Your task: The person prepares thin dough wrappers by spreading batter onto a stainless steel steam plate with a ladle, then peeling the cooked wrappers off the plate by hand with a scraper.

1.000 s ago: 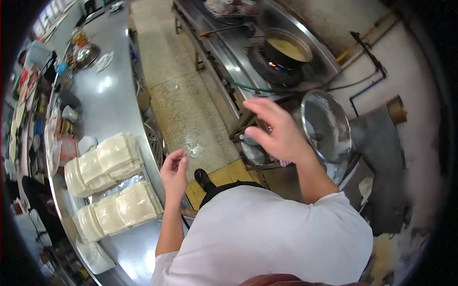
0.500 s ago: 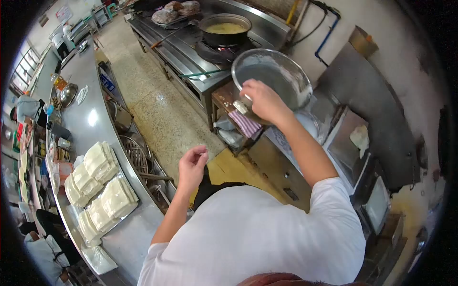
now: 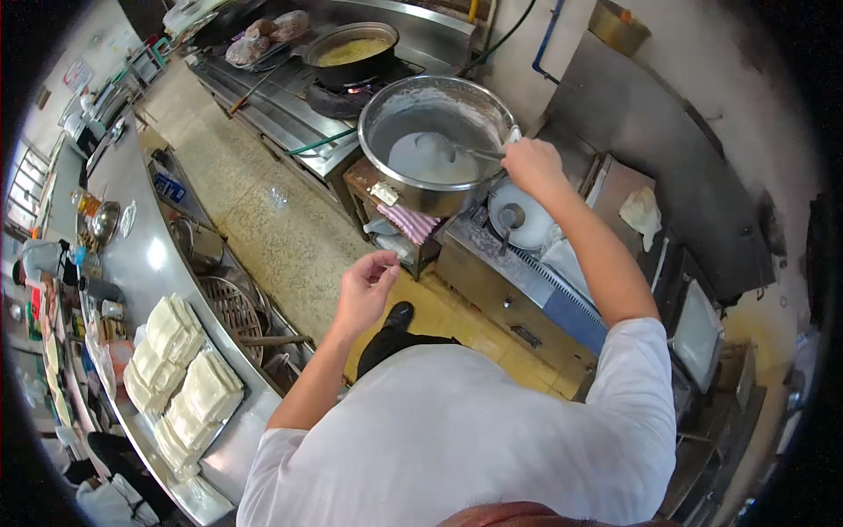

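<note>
My right hand (image 3: 536, 167) is closed around the handle of a ladle (image 3: 435, 147), at the right rim of a large steel bowl (image 3: 439, 186). The ladle's head rests in the thin whitish liquid (image 3: 408, 162) inside, and its grip end is hidden by my fingers. In front of my body my left hand (image 3: 367, 290) hangs in the air, fingers curled toward the thumb, with nothing visible in them. A second ladle (image 3: 511, 217) lies in a white round container (image 3: 531, 230) just right of the bowl.
Behind the bowl, a pot (image 3: 351, 54) of yellowish liquid sits on a lit burner. A striped cloth (image 3: 408, 224) hangs below the bowl. At left, stacked white sheets (image 3: 206, 386) lie on a long steel counter (image 3: 158, 224). Other people are beyond the counter.
My right hand has moved from the bowl's near left side to its right rim, and the ladle now shows inside. My left hand stays curled in front of me. The view has shifted.
</note>
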Available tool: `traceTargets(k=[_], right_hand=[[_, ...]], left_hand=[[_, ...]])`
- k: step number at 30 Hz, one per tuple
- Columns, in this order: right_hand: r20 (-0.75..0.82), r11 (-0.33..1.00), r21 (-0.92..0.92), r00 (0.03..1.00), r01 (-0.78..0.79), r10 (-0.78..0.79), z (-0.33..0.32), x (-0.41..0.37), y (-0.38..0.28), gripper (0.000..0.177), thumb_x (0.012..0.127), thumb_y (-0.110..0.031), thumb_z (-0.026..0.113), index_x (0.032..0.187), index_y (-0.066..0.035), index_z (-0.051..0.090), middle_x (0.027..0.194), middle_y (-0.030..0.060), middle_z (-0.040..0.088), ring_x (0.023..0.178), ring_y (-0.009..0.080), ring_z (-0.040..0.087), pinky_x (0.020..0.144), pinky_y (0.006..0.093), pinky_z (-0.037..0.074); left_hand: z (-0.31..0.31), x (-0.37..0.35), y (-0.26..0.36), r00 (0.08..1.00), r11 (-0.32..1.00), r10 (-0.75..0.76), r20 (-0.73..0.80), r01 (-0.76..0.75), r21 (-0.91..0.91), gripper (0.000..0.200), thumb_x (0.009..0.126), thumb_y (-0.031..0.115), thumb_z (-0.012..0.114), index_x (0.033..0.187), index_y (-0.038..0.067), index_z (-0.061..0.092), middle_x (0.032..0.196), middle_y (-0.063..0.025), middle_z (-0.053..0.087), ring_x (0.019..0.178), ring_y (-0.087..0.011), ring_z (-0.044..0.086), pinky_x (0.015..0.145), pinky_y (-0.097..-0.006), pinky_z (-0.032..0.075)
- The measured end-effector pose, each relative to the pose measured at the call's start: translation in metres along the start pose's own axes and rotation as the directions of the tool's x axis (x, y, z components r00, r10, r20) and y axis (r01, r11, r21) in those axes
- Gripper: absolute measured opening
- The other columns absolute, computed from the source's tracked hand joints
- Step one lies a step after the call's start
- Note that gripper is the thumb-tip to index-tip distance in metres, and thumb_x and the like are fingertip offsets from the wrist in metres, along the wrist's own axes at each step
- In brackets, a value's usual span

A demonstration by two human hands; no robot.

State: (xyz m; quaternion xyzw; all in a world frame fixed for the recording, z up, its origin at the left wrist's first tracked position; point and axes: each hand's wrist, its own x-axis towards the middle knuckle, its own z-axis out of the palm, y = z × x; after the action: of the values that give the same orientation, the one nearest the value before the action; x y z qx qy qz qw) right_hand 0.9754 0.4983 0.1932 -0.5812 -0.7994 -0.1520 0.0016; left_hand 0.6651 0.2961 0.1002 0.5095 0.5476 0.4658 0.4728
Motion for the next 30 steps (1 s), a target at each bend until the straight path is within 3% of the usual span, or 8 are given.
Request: traceTargets(k=[3,5,7,12,15,21,26,30], right_hand=[[0.172,0.999,0.024,0.984,0.030,-0.034,-0.025,-0.013,-0.009,0.030,0.090,-0.030,0.071,0.083,-0.002,0.074,0.081,0.0200,0.072,0.082,0.0368,0.073,0.073,0.0471,0.057],[0.224,0.997,0.013,0.971,0.077,-0.078,-0.061,-0.016,-0.017,0.013,0.083,-0.011,0.065,0.083,-0.005,0.076,0.084,0.0189,0.074,0.085,0.0342,0.075,0.073,0.0432,0.060],[0.284,0.994,0.005,0.953,0.109,-0.106,-0.089,-0.013,-0.023,0.013,0.082,-0.010,0.065,0.083,-0.004,0.076,0.085,0.0195,0.074,0.085,0.0347,0.074,0.074,0.0430,0.060],[0.379,0.986,0.056,0.910,0.156,-0.166,-0.122,-0.003,-0.038,0.013,0.081,-0.008,0.064,0.083,-0.002,0.076,0.085,0.0215,0.073,0.083,0.0366,0.074,0.074,0.0445,0.060],[0.367,0.987,0.153,0.924,0.059,-0.112,-0.096,-0.008,-0.049,0.015,0.080,-0.005,0.061,0.081,0.002,0.074,0.083,0.0236,0.072,0.080,0.0390,0.073,0.073,0.0469,0.060],[0.227,1.000,0.029,0.974,-0.004,-0.002,-0.038,-0.024,-0.081,0.017,0.082,-0.005,0.061,0.094,0.006,0.068,0.086,0.0230,0.069,0.075,0.0351,0.073,0.066,0.0431,0.060],[0.313,1.000,-0.009,0.950,-0.004,0.006,-0.057,-0.010,-0.042,0.018,0.081,-0.005,0.063,0.095,0.005,0.068,0.085,0.0220,0.070,0.076,0.0344,0.074,0.066,0.0432,0.060],[0.514,0.990,0.073,0.846,0.122,-0.142,-0.097,0.009,-0.008,0.020,0.091,-0.016,0.064,0.096,0.002,0.070,0.079,0.0238,0.070,0.080,0.0401,0.071,0.074,0.0490,0.057]], left_hand=[[-0.001,0.032,0.007,0.999,1.000,0.009,0.036,-0.010,0.022,0.021,0.094,0.007,0.069,0.113,-0.001,0.068,0.096,-0.0020,0.070,0.081,-0.0088,0.063,0.075,-0.0274,0.053],[-0.001,0.058,0.013,0.998,1.000,0.001,0.068,-0.003,0.020,0.021,0.094,0.007,0.069,0.113,-0.001,0.068,0.098,-0.0031,0.070,0.080,-0.0094,0.064,0.074,-0.0276,0.053],[0.000,0.081,0.022,0.978,0.964,0.205,0.037,-0.208,0.166,0.023,0.091,0.005,0.070,0.113,-0.002,0.066,0.110,-0.0078,0.068,0.079,-0.0138,0.066,0.072,-0.0285,0.053],[0.005,0.138,0.033,0.956,0.937,0.281,0.080,-0.292,0.194,0.027,0.089,0.005,0.071,0.115,0.000,0.067,0.124,-0.0127,0.064,0.083,-0.0221,0.070,0.074,-0.0331,0.056],[0.006,0.160,0.025,0.902,0.807,0.400,0.162,-0.430,0.404,0.030,0.091,0.018,0.073,0.117,0.004,0.069,0.122,-0.0134,0.065,0.082,-0.0269,0.070,0.075,-0.0378,0.057],[0.010,0.176,0.011,0.911,0.852,0.348,0.219,-0.405,0.331,0.026,0.092,0.022,0.072,0.110,0.004,0.070,0.114,-0.0103,0.066,0.078,-0.0269,0.070,0.071,-0.0376,0.057],[0.014,0.178,0.012,0.913,0.847,0.364,0.186,-0.407,0.341,0.022,0.091,0.021,0.074,0.105,0.004,0.071,0.109,-0.0097,0.064,0.077,-0.0268,0.069,0.070,-0.0384,0.056],[0.023,0.175,0.002,0.921,0.839,0.363,0.139,-0.388,0.381,0.021,0.091,0.018,0.074,0.106,0.004,0.071,0.110,-0.0091,0.065,0.079,-0.0265,0.069,0.071,-0.0368,0.056]])
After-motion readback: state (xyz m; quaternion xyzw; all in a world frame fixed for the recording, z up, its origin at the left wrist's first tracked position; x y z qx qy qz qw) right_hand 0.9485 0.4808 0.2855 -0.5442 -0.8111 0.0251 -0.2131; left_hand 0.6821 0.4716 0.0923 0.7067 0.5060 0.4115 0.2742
